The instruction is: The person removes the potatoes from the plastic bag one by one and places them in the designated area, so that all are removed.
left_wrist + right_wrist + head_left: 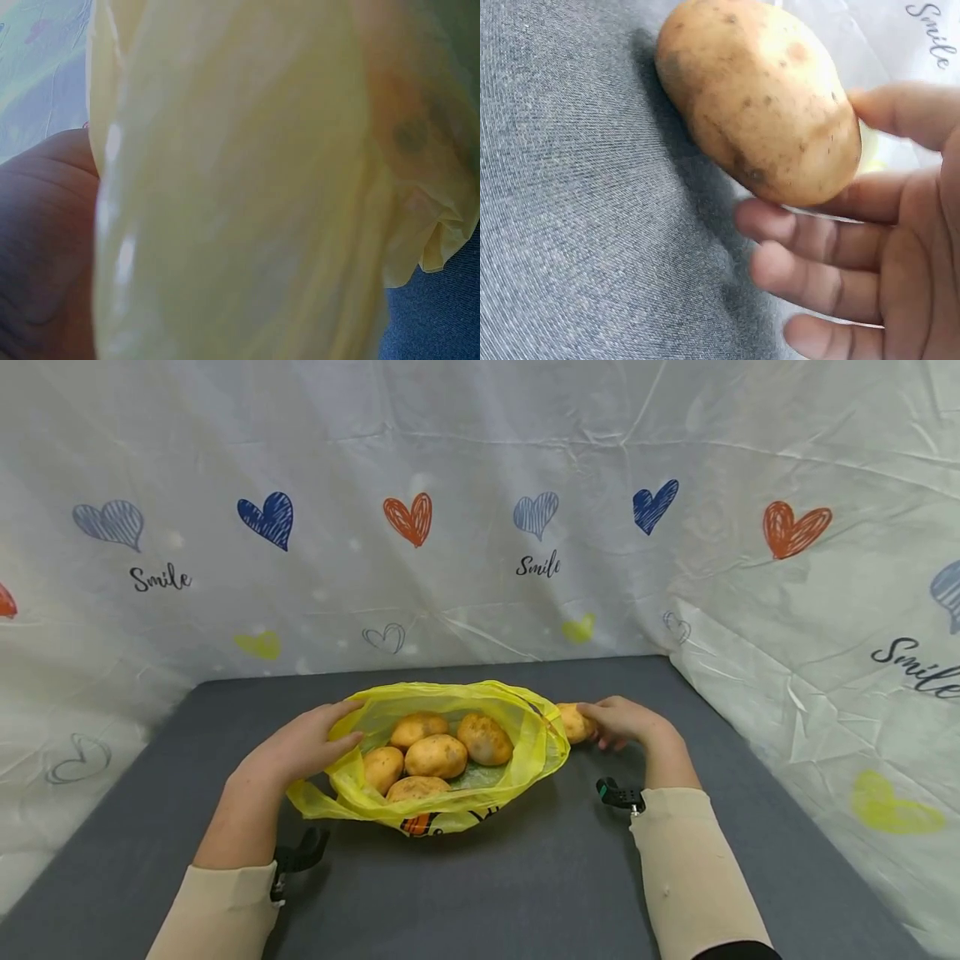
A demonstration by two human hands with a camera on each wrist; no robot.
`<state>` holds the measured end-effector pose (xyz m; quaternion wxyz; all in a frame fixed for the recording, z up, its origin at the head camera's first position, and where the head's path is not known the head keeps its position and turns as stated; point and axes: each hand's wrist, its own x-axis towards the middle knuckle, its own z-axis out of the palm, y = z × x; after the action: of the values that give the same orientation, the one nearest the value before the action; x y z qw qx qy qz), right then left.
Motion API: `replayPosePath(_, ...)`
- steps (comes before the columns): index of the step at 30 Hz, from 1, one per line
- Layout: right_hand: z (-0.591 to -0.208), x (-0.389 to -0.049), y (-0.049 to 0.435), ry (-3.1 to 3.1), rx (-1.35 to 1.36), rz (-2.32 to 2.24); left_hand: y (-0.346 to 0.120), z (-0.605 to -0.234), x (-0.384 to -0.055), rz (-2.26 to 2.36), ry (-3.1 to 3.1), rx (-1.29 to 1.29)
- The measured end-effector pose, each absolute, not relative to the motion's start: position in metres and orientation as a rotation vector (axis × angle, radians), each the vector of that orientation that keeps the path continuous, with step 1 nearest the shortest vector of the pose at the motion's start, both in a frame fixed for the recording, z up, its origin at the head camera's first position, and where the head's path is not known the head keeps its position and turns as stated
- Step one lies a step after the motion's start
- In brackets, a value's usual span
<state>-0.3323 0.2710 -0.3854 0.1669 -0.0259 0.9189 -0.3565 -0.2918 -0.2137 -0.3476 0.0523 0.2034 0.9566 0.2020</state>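
While a potato (576, 724) sits right of centre in the head view, just beside the right edge of a yellow bag (536, 752), the right hand (632, 723) pinches its end between thumb and forefinger, the other fingers loosely bent. The bag gapes mid-frame with five more potatoes (436, 756) inside. At its left rim, the left hand (309, 740) has thumb and forefinger spread; the remaining fingers are hidden, so I cannot tell whether they grip the plastic. Beneath spreads a dark grey table (480, 897); a heart-printed sheet (480, 410) fills the upper frame.
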Motion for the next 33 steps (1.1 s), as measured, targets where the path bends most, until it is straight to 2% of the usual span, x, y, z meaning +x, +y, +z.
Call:
replayPosePath(13, -0.386, -0.33, 0.256, 2.834, -0.011, -0.857, -0.216, -0.348, -0.291, 0.612, 2.896, 0.595)
replayPosePath(22, -0.361, -0.318, 0.253, 2.966, -0.026, -0.83, -0.214, -0.348, -0.291, 0.606, 2.901, 0.6)
replayPosePath(26, -0.334, -0.306, 0.235, 3.091, -0.155, -0.965, -0.214, -0.347, -0.291, 0.6, 2.897, 0.598)
replayPosePath(33, -0.299, -0.28, 0.189, 3.148, -0.541, -1.098, -0.213, -0.346, -0.292, 0.6, 2.91, 0.595)
